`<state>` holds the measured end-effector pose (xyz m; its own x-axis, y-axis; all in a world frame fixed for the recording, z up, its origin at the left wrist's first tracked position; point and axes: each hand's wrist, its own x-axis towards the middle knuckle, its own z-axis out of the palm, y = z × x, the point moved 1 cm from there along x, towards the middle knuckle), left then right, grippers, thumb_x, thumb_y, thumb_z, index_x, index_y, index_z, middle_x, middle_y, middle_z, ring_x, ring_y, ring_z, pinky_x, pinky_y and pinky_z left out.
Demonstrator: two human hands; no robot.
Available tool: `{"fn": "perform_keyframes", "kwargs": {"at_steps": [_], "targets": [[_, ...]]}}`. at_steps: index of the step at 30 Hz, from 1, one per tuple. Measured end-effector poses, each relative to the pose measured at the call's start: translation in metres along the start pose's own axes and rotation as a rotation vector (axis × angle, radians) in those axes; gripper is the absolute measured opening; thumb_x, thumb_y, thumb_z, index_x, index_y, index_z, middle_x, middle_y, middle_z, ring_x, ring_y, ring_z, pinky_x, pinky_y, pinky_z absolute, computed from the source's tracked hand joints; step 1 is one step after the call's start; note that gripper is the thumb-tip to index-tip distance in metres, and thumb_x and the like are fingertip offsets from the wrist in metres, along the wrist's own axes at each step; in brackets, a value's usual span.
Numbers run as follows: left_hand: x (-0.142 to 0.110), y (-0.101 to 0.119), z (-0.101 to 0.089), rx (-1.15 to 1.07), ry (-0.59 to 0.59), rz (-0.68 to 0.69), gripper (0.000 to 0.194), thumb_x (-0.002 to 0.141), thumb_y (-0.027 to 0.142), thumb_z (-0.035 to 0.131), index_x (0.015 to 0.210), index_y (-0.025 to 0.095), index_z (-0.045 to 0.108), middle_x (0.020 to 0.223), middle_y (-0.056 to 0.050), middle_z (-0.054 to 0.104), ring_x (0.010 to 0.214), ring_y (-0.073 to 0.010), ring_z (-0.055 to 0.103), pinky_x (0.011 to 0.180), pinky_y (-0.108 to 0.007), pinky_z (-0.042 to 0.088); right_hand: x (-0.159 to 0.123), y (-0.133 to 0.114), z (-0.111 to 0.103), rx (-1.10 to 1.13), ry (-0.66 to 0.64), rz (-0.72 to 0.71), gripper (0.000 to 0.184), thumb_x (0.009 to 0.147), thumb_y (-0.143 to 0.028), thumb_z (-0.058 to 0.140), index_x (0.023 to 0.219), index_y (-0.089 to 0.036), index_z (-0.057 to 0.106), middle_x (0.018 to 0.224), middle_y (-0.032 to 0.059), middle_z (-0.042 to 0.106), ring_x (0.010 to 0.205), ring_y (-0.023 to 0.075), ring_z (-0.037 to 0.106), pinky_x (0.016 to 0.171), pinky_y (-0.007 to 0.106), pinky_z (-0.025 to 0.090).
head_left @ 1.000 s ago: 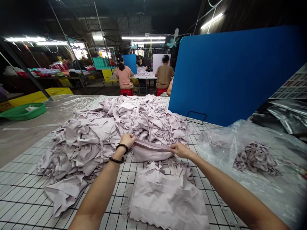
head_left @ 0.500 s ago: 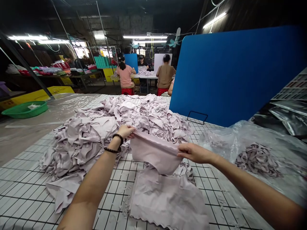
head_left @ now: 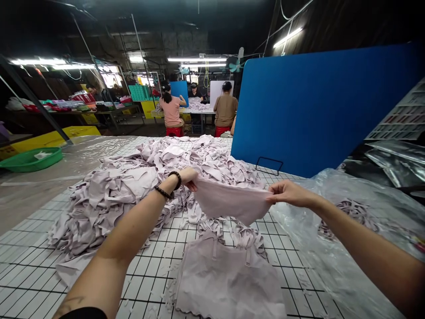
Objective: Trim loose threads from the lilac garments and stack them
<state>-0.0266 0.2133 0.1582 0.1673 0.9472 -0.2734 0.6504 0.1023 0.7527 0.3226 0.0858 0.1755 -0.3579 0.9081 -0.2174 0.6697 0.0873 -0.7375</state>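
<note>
Between my hands a pale lilac cloth garment hangs stretched by its top edge, above the table. My left hand, with dark beaded bracelets at the wrist, pinches its left end. The right end is gripped between the thumb and fingers of my right hand. Below it, nearest me, lies a flat stack of lilac strapped tops, with gathered straps at its far side. A large heap of crumpled lilac garments spreads behind and to the left.
A blue board stands at the right behind a black wire stand. Clear plastic sheeting with bundled strips lies right. A green basin sits far left on the grid-marked table's side. Several people sit at another table.
Both hands have risen and shifted rightward with the garment, which has opened out from a folded strip into a wide hanging piece. The view has tilted slightly.
</note>
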Motion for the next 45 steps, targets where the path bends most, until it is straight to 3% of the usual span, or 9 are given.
{"fn": "perform_keyframes", "kwargs": {"at_steps": [3,7,12,17,23,26,30,40,45], "targets": [[-0.001,0.008,-0.004,-0.038,-0.180,-0.013,0.019,0.068,0.009,0.058,0.086,0.009,0.065,0.053,-0.005,0.063,0.049,-0.0179,0.063,0.050,-0.025,0.052,-0.006,-0.002,0.006,-0.106,-0.029,-0.007,0.041,0.070,-0.059,0.062,0.078,-0.019,0.066,0.074,0.0039,0.065,0.068,0.0171,0.056,0.059,0.026,0.040],[-0.003,0.011,-0.012,-0.102,-0.256,0.017,0.034,0.065,0.005,0.062,0.099,0.013,0.060,0.055,0.001,0.062,0.048,-0.0122,0.061,0.048,-0.020,0.050,-0.005,0.007,0.016,-0.425,0.086,-0.085,0.027,0.080,-0.045,0.053,0.074,-0.021,0.064,0.071,0.0032,0.065,0.063,0.0176,0.055,0.056,0.028,0.037],[-0.009,-0.001,-0.012,-0.158,-0.352,0.004,0.016,0.065,0.008,0.065,0.080,0.011,0.062,0.058,-0.002,0.065,0.055,-0.0125,0.065,0.054,-0.019,0.053,-0.001,0.022,0.017,-0.612,0.206,-0.065,0.022,0.085,-0.038,0.047,0.074,-0.022,0.057,0.068,0.0044,0.062,0.062,0.0193,0.054,0.055,0.029,0.033],[-0.019,-0.012,-0.007,-0.211,-0.436,-0.024,0.005,0.065,0.012,0.062,0.069,0.009,0.063,0.064,-0.007,0.069,0.067,-0.0178,0.068,0.069,-0.025,0.056,-0.003,0.017,0.004,-0.432,0.164,0.005,0.032,0.079,-0.051,0.053,0.073,-0.022,0.062,0.077,0.0040,0.065,0.070,0.0197,0.057,0.057,0.028,0.037],[-0.026,-0.023,-0.001,-0.189,-0.579,0.123,0.027,0.057,0.017,0.072,0.083,0.012,0.066,0.079,-0.005,0.070,0.075,-0.0170,0.066,0.073,-0.025,0.052,-0.005,0.007,-0.004,-0.046,0.077,0.031,0.042,0.065,-0.060,0.065,0.074,-0.019,0.064,0.072,0.0028,0.064,0.068,0.0166,0.056,0.058,0.025,0.039],[-0.024,-0.032,0.004,-0.016,-0.507,0.225,0.042,0.052,0.021,0.077,0.092,0.016,0.065,0.079,-0.001,0.069,0.074,-0.0144,0.064,0.065,-0.019,0.049,-0.002,0.009,-0.005,0.035,0.126,0.051,0.045,0.059,-0.060,0.070,0.069,-0.017,0.061,0.067,0.0016,0.061,0.062,0.0144,0.052,0.054,0.024,0.037],[-0.020,-0.041,0.011,0.104,-0.372,0.288,0.033,0.060,0.028,0.070,0.090,0.016,0.064,0.069,0.001,0.066,0.063,-0.0124,0.061,0.056,-0.018,0.045,-0.001,0.013,-0.006,0.110,0.183,0.049,0.046,0.055,-0.058,0.074,0.066,-0.017,0.057,0.063,0.0000,0.057,0.059,0.0122,0.049,0.052,0.023,0.034],[-0.016,-0.041,0.015,0.237,-0.119,0.345,0.034,0.058,0.020,0.064,0.092,0.017,0.064,0.062,0.003,0.061,0.052,-0.0110,0.052,0.045,-0.018,0.035,-0.004,0.008,-0.001,0.061,0.040,0.036,0.047,0.060,-0.057,0.071,0.082,-0.016,0.065,0.073,0.0033,0.061,0.067,0.0144,0.053,0.059,0.024,0.040],[-0.019,-0.036,0.017,0.278,-0.066,0.352,0.034,0.060,0.017,0.061,0.094,0.017,0.064,0.059,0.003,0.058,0.051,-0.0106,0.051,0.045,-0.018,0.033,-0.006,0.010,0.006,-0.046,-0.051,0.019,0.039,0.068,-0.054,0.064,0.084,-0.019,0.071,0.076,0.0030,0.064,0.066,0.0146,0.053,0.057,0.024,0.037]]}}
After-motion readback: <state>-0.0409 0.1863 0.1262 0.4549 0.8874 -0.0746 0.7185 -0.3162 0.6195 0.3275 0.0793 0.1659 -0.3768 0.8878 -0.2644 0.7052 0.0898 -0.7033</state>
